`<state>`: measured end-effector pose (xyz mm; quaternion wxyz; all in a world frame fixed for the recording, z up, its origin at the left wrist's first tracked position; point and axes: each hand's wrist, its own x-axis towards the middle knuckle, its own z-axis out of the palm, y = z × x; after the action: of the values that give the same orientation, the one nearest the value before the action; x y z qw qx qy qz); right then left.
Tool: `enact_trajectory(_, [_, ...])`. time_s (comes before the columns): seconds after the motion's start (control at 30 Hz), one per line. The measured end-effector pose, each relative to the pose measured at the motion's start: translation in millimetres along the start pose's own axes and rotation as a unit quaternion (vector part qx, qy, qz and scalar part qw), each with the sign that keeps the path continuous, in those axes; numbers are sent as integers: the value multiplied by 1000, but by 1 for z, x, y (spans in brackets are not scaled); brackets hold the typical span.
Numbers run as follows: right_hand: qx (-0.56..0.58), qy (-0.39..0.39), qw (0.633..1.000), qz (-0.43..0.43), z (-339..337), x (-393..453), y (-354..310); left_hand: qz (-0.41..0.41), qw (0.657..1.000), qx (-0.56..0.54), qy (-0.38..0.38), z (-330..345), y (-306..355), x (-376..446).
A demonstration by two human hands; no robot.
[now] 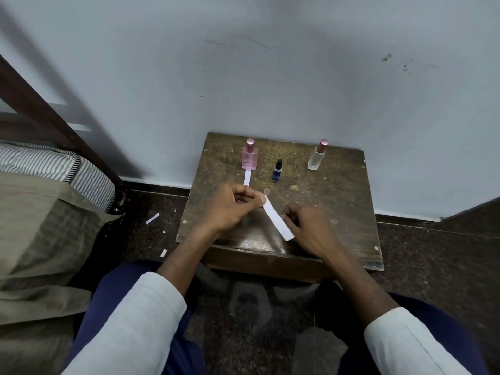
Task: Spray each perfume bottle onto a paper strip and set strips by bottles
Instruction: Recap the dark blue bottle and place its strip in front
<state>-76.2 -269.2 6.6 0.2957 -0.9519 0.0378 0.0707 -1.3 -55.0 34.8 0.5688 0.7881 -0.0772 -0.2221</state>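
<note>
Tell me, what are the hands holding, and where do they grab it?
A white paper strip. The left hand pinches its far end; the right hand holds it near the middle.

Three bottles stand along the far edge of the small table (pixel 338 201): one bottle (pixel 249 155) toward the far left corner, a smaller bottle (pixel 277 170) just right of it, a third (pixel 317 156) well apart toward the far right. A paper strip (pixel 247 178) lies before the left bottle, touching its base. Both hands hold another strip (pixel 278 219) above the near edge.
</note>
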Motion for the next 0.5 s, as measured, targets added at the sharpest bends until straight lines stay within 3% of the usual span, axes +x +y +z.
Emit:
enact_trajectory(0.1, [1,2,1000,2,0,0,0,4,991,-115,-68,-6,7,-3])
enact_trajectory(0.17, [14,-1,1000,3,0,0,1,22,960,-233,-152,-7,13,-6])
enact_trajectory(0.23, [-1,2,1000,1,1,1,1,30,939,-289,-182,-7,13,-7])
enact_trajectory(0.27, [-8,4,1000,0,1,1,0,27,951,-259,-166,-7,11,-5])
enact_trajectory(0.33, [-8,-1,1000,3,1,1,0,28,994,-72,-79,-5,4,-1])
enact_trajectory(0.4, [0,-13,1000,15,0,2,0,35,991,133,4,-3,-4,1])
enact_trajectory(0.5, [61,-6,997,48,-1,2,-3,36,988,145,31,-3,-10,3])
